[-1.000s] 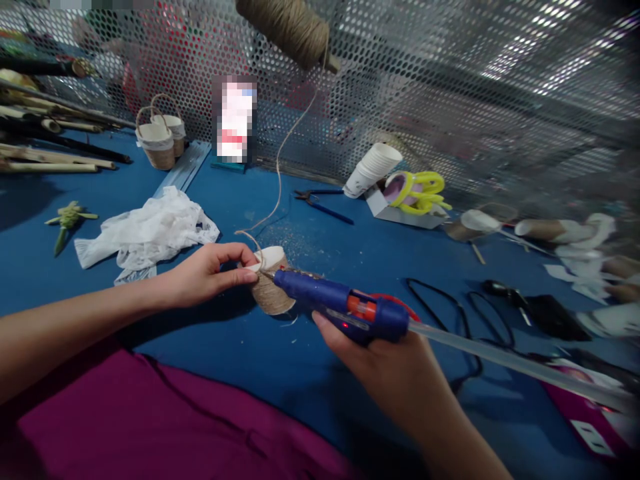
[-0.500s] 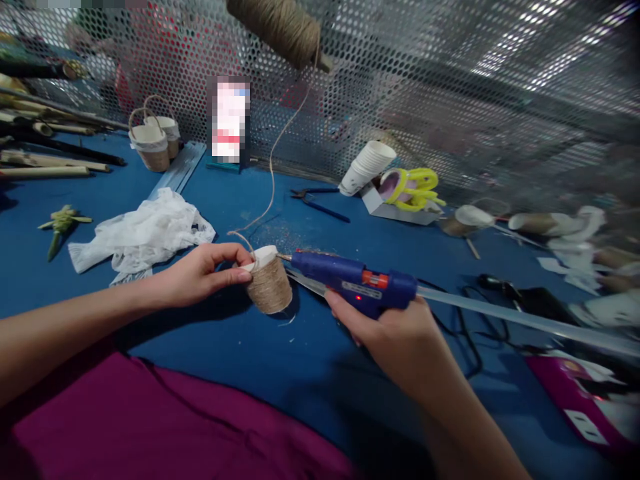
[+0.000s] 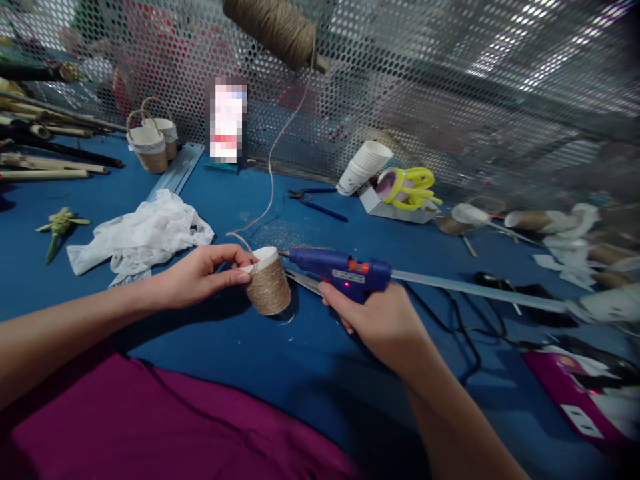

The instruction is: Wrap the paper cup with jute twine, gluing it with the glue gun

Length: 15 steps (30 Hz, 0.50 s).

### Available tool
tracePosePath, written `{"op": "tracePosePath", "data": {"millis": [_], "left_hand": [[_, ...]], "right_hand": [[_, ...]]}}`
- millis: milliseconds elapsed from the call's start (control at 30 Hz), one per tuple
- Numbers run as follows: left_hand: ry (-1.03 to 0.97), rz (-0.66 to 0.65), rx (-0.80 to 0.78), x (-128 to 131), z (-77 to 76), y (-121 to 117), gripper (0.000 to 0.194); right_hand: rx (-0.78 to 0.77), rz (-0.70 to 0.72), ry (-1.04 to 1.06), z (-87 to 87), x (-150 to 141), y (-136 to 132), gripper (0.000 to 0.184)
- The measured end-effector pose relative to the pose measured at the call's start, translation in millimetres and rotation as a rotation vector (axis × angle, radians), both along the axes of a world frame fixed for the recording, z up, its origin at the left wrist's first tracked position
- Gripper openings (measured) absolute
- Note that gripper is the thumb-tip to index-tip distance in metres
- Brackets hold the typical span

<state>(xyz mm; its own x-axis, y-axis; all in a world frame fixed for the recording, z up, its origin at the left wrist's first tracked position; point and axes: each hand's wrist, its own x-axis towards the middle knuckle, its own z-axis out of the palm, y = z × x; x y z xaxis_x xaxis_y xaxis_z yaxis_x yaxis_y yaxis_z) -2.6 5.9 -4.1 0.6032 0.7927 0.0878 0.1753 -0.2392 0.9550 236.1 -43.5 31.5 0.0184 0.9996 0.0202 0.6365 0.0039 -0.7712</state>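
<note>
My left hand (image 3: 200, 273) pinches the rim of a small paper cup wrapped in jute twine (image 3: 267, 283), which sits tilted on the blue table (image 3: 310, 353). The twine strand (image 3: 273, 180) runs from the cup up to a big jute spool (image 3: 275, 30) hanging on the perforated metal screen. My right hand (image 3: 380, 320) grips a blue hot glue gun (image 3: 340, 270) with a long clear glue stick sticking out behind. The gun's nozzle points at the cup's rim, just to its right.
A crumpled white plastic bag (image 3: 143, 233) lies to the left. Two finished twine baskets (image 3: 150, 140) and bamboo sticks (image 3: 45, 160) sit at far left. A paper cup stack (image 3: 363, 167), yellow scissors (image 3: 410, 187), pliers (image 3: 313, 200), black cords (image 3: 460, 320) and cardboard tubes lie right.
My right hand has drawn the glue gun back to the right and lifted it level, so its nozzle has come off the cup. The left hand and cup have stayed put.
</note>
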Motion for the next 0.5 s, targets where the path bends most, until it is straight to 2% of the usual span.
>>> {"op": "tracePosePath", "data": {"millis": [100, 167, 267, 333, 500], "left_hand": [[0.010, 0.014, 0.002, 0, -0.4, -1, 0.019], [0.017, 0.022, 0.007, 1, -0.1, -1, 0.018], [0.016, 0.032, 0.017, 2, 0.6, -3, 0.017], [0.017, 0.034, 0.024, 3, 1.5, -4, 0.017], [0.028, 0.030, 0.061, 5, 4.1, -7, 0.014]], "right_hand": [[-0.146, -0.067, -0.001, -2.4, 5, 5, 0.025], [-0.097, -0.078, 0.022, -5.8, 10, 14, 0.027], [-0.003, -0.142, -0.229, -11.9, 17, 31, 0.028], [-0.020, -0.209, -0.422, -16.6, 21, 44, 0.030], [-0.085, -0.244, -0.500, -30.0, 24, 67, 0.038]]}}
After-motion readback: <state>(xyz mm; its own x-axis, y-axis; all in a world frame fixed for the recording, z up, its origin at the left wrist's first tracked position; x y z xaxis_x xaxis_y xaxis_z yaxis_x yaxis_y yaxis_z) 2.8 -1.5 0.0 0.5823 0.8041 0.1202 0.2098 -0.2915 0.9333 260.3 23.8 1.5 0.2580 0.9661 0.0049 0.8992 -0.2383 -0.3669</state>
